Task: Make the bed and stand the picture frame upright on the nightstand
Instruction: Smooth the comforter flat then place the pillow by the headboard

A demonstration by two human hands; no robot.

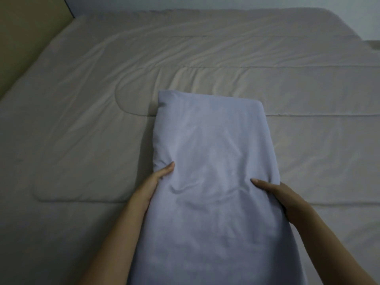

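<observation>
**Pillow in both hands, going onto the bed**

Pale blue pillow (213, 171) is held lengthwise, far end out over the beige comforter (82, 130), near end towards the person & running off the bottom of the view. Left hand (153, 182) clamps the left edge, thumb on top w/ the fingers tucked under and out of sight. Right hand (275, 194) does the same on the right edge, thumb pressed into the fabric, making a crease. Both hands closed on the pillow, roughly level w/ each other, about mid-length. Can't tell if the far end touches the cover or hangs just above it.

Comforter is spread over the bed (308, 23), mostly flat, some diagonal wrinkles across the far half, quilted seams showing. A tan panel (24, 38) runs along the left side, prob. headboard or wall, can't say which. Nightstand & picture frame: not in view, so no read on them.

Step in hand, as I judge it: placing the pillow. To do it well:
- keep the grip even on both sides so it doesn't twist or sag at one corner
- carry it to the head end, turn it crosswise, long edge parallel to the bed's top edge
- lower it flat, don't drop; let go both hands together
- pat out the thumb dents & creases after
- smooth the wrinkles in the cover nearby, since setting the pillow down may drag the fabric

Frame job is left for after.
</observation>
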